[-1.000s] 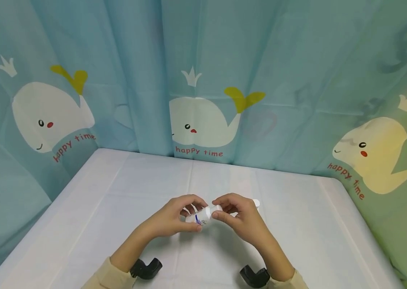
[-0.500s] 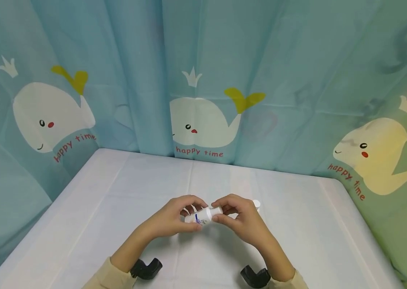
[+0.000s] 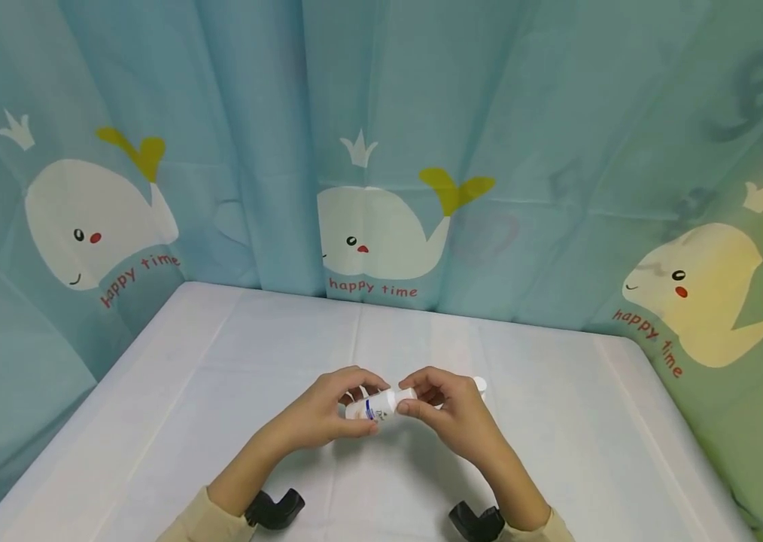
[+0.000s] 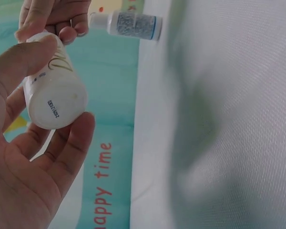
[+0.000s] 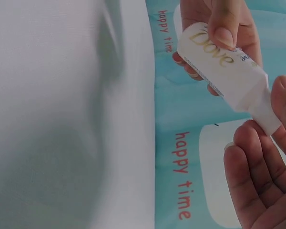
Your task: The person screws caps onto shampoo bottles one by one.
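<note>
A small white Dove bottle [image 3: 380, 407] is held tilted above the table, its white cap [image 5: 264, 114] toward the right. My left hand [image 3: 327, 406] grips the bottle's body between thumb and fingers. Its round base [image 4: 57, 106], with printed digits, faces the left wrist camera. At the other end, the thumb and fingers of my right hand [image 3: 448, 406] pinch the cap, which still sits on the bottle. Behind my right hand, a second white bottle [image 4: 133, 25] with small print and a blue band stands on the table, mostly hidden in the head view.
A white cloth covers the table [image 3: 253, 339]. Blue-green curtains [image 3: 273, 150] with whale prints hang along its back and sides. Black curved pieces [image 3: 276, 510] sit at both wrists, beside the beige sleeves [image 3: 208, 519].
Both hands keep nearly the same place and hold. The Dove bottle has turned slightly, and its label faces the head camera a little more.
</note>
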`<control>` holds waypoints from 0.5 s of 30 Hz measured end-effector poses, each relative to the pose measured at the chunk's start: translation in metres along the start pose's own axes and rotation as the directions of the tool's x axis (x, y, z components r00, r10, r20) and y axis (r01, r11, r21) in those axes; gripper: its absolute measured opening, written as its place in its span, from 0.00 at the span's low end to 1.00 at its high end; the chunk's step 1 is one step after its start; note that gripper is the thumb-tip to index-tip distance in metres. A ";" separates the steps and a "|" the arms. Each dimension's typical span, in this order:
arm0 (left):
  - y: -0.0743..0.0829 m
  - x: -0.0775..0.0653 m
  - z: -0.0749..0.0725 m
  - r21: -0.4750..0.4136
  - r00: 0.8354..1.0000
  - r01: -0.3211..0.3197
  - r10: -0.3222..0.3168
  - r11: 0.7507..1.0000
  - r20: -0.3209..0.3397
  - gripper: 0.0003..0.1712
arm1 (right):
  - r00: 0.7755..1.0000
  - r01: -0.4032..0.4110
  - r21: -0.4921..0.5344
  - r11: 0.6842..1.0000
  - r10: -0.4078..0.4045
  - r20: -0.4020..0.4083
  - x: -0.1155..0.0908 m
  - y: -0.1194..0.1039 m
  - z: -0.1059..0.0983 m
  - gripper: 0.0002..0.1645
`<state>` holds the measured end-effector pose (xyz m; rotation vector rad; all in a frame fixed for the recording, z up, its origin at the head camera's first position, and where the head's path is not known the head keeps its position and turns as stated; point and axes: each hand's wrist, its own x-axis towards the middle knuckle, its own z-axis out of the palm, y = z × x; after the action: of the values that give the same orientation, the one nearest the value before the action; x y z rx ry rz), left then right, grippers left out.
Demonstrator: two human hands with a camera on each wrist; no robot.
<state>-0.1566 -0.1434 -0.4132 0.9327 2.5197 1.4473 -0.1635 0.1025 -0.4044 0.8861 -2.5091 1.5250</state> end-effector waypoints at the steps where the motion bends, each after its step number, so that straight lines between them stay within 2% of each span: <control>1: 0.000 0.000 0.000 0.005 1.000 -0.003 0.003 1.000 -0.005 0.26 | 1.000 -0.001 -0.004 1.000 0.001 -0.004 0.000 0.000 0.000 0.14; 5: 0.001 0.001 0.000 0.025 1.000 -0.001 0.001 1.000 -0.023 0.26 | 1.000 0.024 -0.014 1.000 -0.024 -0.018 0.002 0.000 0.001 0.15; 9: 0.001 0.001 0.000 0.017 0.998 0.029 -0.028 0.999 -0.055 0.26 | 0.998 0.062 0.000 0.998 -0.062 -0.028 0.002 0.002 0.004 0.23; 12: 0.001 0.001 0.000 -0.006 0.993 0.062 -0.063 0.998 -0.105 0.27 | 0.999 0.038 0.031 0.999 -0.037 -0.029 0.001 0.004 0.010 0.30; 15: -0.002 0.001 -0.001 -0.026 0.983 0.088 -0.091 0.996 -0.161 0.29 | 1.000 -0.014 0.064 0.998 0.015 -0.006 0.000 0.007 0.017 0.30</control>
<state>-0.1584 -0.1442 -0.4142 0.7162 2.6175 1.5753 -0.1634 0.0903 -0.4184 0.8713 -2.4805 1.6188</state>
